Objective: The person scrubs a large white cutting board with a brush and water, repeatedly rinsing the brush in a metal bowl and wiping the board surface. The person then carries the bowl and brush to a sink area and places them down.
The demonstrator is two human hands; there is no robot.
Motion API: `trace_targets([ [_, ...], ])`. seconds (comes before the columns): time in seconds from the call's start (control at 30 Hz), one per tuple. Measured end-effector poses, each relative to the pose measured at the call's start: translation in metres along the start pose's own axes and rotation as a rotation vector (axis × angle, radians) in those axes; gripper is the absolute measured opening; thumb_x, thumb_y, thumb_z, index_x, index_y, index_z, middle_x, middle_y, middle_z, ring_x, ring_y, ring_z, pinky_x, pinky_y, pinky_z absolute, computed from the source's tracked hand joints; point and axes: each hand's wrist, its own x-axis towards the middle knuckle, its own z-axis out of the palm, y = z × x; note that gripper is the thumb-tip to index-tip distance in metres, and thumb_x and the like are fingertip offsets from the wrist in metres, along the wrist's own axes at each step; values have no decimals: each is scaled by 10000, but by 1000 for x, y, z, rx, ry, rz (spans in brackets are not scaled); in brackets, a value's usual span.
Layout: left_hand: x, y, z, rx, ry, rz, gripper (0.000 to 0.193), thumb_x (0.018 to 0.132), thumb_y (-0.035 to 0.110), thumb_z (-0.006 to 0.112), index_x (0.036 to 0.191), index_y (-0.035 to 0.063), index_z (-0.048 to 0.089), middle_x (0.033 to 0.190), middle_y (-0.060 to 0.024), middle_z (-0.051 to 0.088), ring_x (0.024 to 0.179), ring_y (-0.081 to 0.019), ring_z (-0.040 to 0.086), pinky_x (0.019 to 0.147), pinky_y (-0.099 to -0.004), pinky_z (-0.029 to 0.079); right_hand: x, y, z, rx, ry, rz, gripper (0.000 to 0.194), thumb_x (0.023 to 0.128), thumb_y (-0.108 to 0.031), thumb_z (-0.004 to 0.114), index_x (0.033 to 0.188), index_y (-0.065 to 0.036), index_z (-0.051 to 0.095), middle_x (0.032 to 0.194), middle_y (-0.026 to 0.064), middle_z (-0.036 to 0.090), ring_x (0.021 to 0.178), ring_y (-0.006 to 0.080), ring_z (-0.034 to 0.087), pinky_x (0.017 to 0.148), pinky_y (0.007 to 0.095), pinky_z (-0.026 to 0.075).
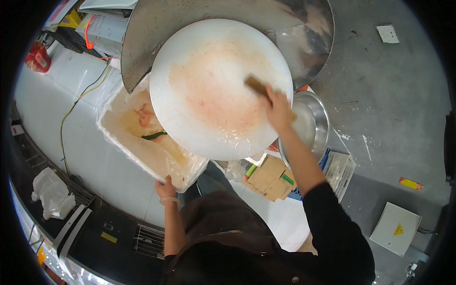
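My right hand [279, 110] grips a brown tool [257, 86], perhaps wooden, over the right part of a round white cutting board [221, 78]. Motion blurs the tool, so its exact kind is unclear. Wet patches and pinkish-yellow stains mark the board. My left hand [165, 187] holds the near rim of a white foam box [124, 151], lined with clear plastic. Inside the box are yellowish liquid, pale pink scraps [144, 117] and a long green piece [154, 136], possibly a vegetable. The board hides the box's right side.
A curved sheet-metal guard [142, 42] rises behind the board. Right of it sits a steel basin [310, 117], partly behind my forearm. Flattened cardboard [269, 178] and a plastic crate [340, 171] lie below. A cable [76, 101] crosses the tiled floor at left.
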Motion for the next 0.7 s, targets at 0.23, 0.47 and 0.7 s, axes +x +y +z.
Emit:
trace_targets([
  [0.23, -3, 6, 1, -10, -6, -3, 357, 843, 52, 636, 1166, -87, 574, 1090, -193, 663, 946, -260, 645, 842, -357, 506, -1, 6, -9, -31, 0, -11, 470, 919, -335, 587, 1362, -184, 539, 1005, 93, 585, 991, 303, 536, 793, 466, 398],
  [0.47, -5, 11, 4, -3, 12, 30, 355, 837, 48, 640, 1164, -75, 580, 1080, -187, 664, 931, -254, 645, 824, -355, 511, -3, 20, -8, 14, -90, 19, 478, 886, -366, 626, 1340, -229, 569, 993, 91, 576, 990, 300, 536, 803, 473, 395],
  [0.7, -3, 5, 4, 21, 53, 49, 347, 826, 22, 640, 1160, -55, 585, 1063, -163, 666, 909, -233, 641, 812, -343, 508, 96, -18, 5, 111, 174, 10, 443, 910, -392, 583, 1337, -275, 553, 1016, 111, 560, 1020, 301, 543, 845, 495, 437],
])
